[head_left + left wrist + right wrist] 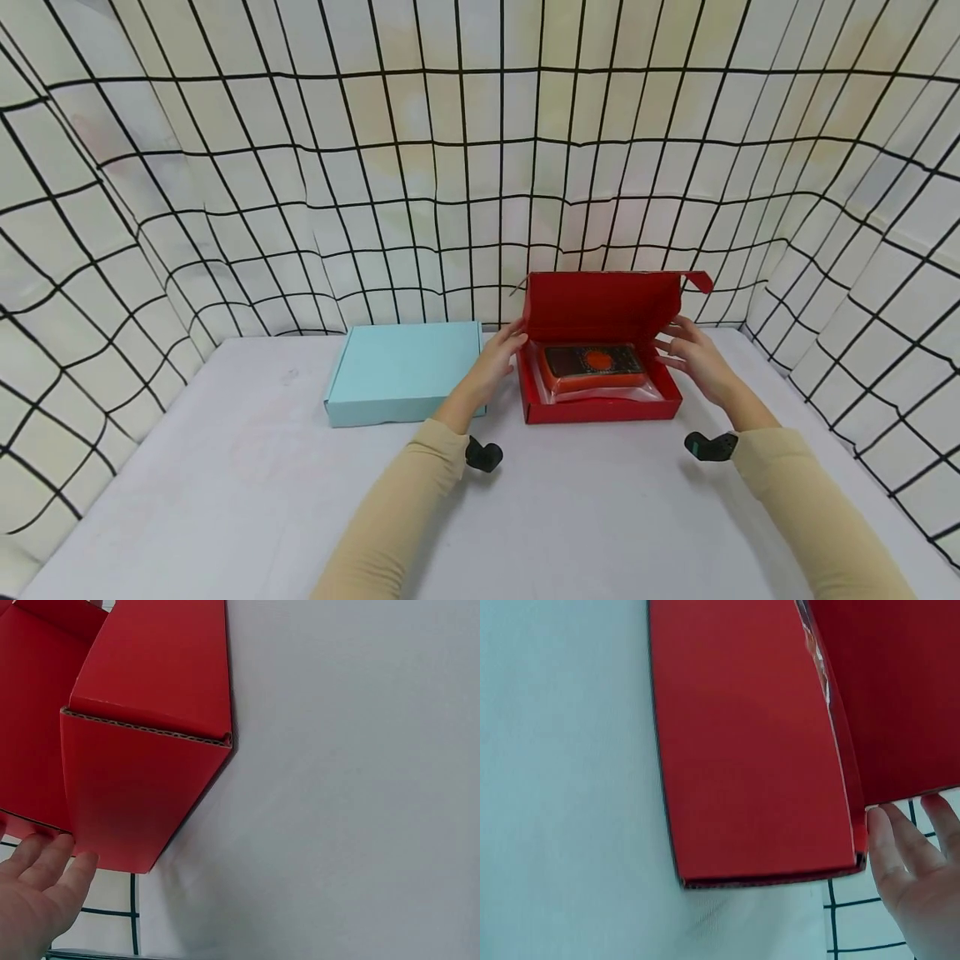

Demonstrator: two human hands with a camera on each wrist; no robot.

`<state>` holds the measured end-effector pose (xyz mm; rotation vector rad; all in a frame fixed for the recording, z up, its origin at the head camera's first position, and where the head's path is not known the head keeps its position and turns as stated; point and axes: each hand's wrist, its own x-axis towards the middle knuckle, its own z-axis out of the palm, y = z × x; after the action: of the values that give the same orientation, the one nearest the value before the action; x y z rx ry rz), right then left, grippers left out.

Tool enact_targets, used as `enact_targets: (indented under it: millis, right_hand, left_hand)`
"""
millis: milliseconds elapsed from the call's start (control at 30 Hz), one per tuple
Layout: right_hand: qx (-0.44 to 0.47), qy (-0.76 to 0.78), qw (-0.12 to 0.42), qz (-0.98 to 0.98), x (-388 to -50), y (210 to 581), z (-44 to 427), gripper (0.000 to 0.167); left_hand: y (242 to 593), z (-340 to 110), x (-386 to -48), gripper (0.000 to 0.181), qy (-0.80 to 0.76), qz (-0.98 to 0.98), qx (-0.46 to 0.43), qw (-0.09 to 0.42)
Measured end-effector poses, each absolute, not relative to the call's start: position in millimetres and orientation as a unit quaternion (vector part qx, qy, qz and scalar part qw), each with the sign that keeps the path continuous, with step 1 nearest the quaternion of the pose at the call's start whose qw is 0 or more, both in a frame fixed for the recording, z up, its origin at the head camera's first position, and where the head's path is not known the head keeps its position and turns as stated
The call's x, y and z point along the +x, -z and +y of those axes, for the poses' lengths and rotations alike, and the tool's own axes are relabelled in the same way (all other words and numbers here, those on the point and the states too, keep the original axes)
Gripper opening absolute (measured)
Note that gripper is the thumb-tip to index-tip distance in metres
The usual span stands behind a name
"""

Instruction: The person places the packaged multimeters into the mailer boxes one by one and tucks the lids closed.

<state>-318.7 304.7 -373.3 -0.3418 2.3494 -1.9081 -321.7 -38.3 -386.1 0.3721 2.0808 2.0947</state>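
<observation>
A red cardboard box stands with its lid raised. Inside it lies an orange-and-black device with a dial, in clear plastic. The left hand is at the box's left side, its fingertips by the lid's hinge corner; in the left wrist view the left hand has its fingers extended against the red box. On the opposite side the right hand touches the back right corner; in the right wrist view the right hand has spread fingers at the lower edge of the red lid.
A closed light-blue box lies left of the red one, close to the left hand and wrist. Behind the white table rises a white cloth wall with a black grid, which also runs along both sides.
</observation>
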Motion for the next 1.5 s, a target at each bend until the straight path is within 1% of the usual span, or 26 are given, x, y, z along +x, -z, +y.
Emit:
enact_targets:
  millis: [333, 600, 700, 767, 833, 900, 967, 1033, 1167, 1233, 1300, 1433, 1500]
  right_hand:
    - [-0.104, 0.606, 0.054, 0.787, -317, 372, 313, 0.063]
    - [-0.101, 0.605, 0.069, 0.787, -311, 376, 320, 0.061]
    - [-0.099, 0.603, 0.063, 0.789, -310, 379, 324, 0.060]
    - [-0.104, 0.615, 0.053, 0.780, -309, 379, 328, 0.055]
    - [-0.116, 0.646, 0.043, 0.753, -307, 378, 331, 0.047]
    - [-0.138, 0.690, 0.037, 0.710, -305, 375, 332, 0.040]
    - [-0.163, 0.725, 0.036, 0.669, -304, 371, 331, 0.036]
    - [-0.184, 0.743, 0.040, 0.643, -303, 367, 331, 0.045]
    - [-0.191, 0.739, 0.061, 0.643, -304, 362, 330, 0.077]
    - [-0.183, 0.733, 0.073, 0.651, -304, 361, 330, 0.087]
    - [-0.178, 0.728, 0.080, 0.657, -304, 361, 330, 0.086]
    - [-0.186, 0.708, 0.076, 0.677, -302, 360, 329, 0.072]
    - [-0.193, 0.700, 0.073, 0.684, -302, 359, 328, 0.068]
  left_hand:
    - [385, -37, -319, 0.059, -0.690, 0.707, 0.141, 0.069]
    - [385, -39, -311, 0.060, -0.682, 0.711, 0.153, 0.080]
    - [386, -40, -310, 0.058, -0.677, 0.714, 0.158, 0.084]
    - [386, -41, -309, 0.057, -0.669, 0.719, 0.166, 0.086]
    - [385, -42, -307, 0.057, -0.662, 0.722, 0.181, 0.085]
    - [384, -44, -306, 0.056, -0.664, 0.718, 0.193, 0.080]
    - [382, -45, -306, 0.056, -0.673, 0.708, 0.203, 0.076]
    - [379, -46, -306, 0.057, -0.682, 0.698, 0.206, 0.074]
    - [374, -47, -305, 0.062, -0.682, 0.700, 0.194, 0.084]
    - [370, -48, -304, 0.066, -0.676, 0.707, 0.185, 0.096]
    - [367, -48, -303, 0.070, -0.672, 0.711, 0.175, 0.110]
    - [362, -51, -304, 0.071, -0.683, 0.702, 0.158, 0.126]
    - [360, -52, -304, 0.071, -0.691, 0.695, 0.153, 0.127]
